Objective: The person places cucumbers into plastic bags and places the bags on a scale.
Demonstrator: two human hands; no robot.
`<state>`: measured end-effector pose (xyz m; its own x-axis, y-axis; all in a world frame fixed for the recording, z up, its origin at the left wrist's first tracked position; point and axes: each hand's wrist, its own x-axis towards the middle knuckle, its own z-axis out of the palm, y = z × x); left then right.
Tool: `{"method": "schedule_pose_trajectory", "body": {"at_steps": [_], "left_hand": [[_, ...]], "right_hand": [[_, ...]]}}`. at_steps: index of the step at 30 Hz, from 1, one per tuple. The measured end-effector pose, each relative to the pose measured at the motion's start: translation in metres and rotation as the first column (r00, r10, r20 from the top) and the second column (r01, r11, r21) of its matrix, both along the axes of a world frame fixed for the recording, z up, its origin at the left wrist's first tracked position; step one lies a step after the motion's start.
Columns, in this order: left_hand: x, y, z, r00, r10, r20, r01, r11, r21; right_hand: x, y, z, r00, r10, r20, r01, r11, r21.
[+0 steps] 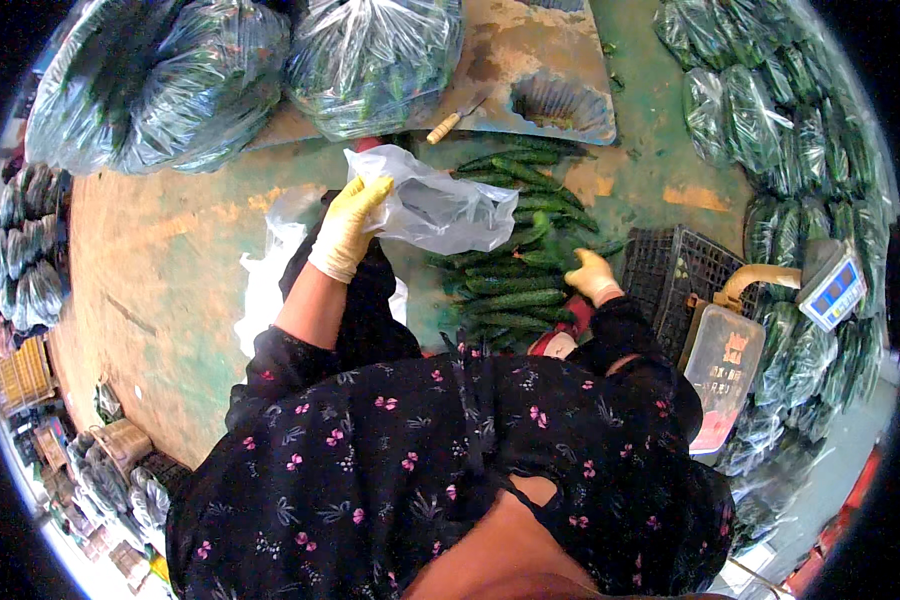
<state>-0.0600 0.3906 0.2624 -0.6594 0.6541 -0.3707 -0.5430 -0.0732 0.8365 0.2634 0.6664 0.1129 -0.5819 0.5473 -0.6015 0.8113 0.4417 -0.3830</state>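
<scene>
Bag on the left, cucumbers close by the right hand

Head view, looking straight down: here's the left hand in its pale yellow glove, fingers closed on the gathered edge of a translucent plastic bag, which spreads out rightward; and over on the other side the gloved right hand sits right at the near-right edge of the cucumbers, thumb lifted, though whether its fingers grip one I can't tell; the cucumbers lie in a loose heap on the green floor, between the hands and to the left of the right one, clearly the nearer; the front ones run roughly left to right, the back ones slant down toward the right; just beyond that hand stands a black plastic crate; and for lettering, there's red and pale print on a flat panel, plus blue-and-white markings on a scale display.
</scene>
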Motion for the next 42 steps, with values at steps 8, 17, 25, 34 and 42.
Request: {"method": "schedule_pose_trajectory", "body": {"at_steps": [8,17,25,34,42], "left_hand": [[0.004,-0.014,-0.015,0.963,-0.068,0.262,0.011,0.976,0.216],[0.061,-0.015,0.043,0.824,-0.193,0.533,-0.032,0.923,0.384],[0.031,-0.039,0.039,0.557,-0.77,-0.312,0.341,0.554,-0.759],[0.071,-0.03,0.043,0.616,-0.781,-0.098,0.713,0.607,-0.351],[0.074,-0.017,0.048,0.517,-0.805,0.291,0.846,0.532,-0.033]], "right_hand": [[-0.027,0.007,0.203,0.167,-0.693,-0.701,-0.213,0.669,-0.712],[-0.07,-0.098,0.235,0.524,-0.167,-0.835,-0.475,0.756,-0.45],[-0.029,-0.088,0.052,0.818,0.553,0.161,-0.524,0.831,-0.187],[-0.054,0.001,0.157,0.981,0.024,-0.193,-0.177,0.528,-0.83],[-0.03,0.051,-0.066,0.984,0.165,0.067,-0.177,0.941,0.289]]}}
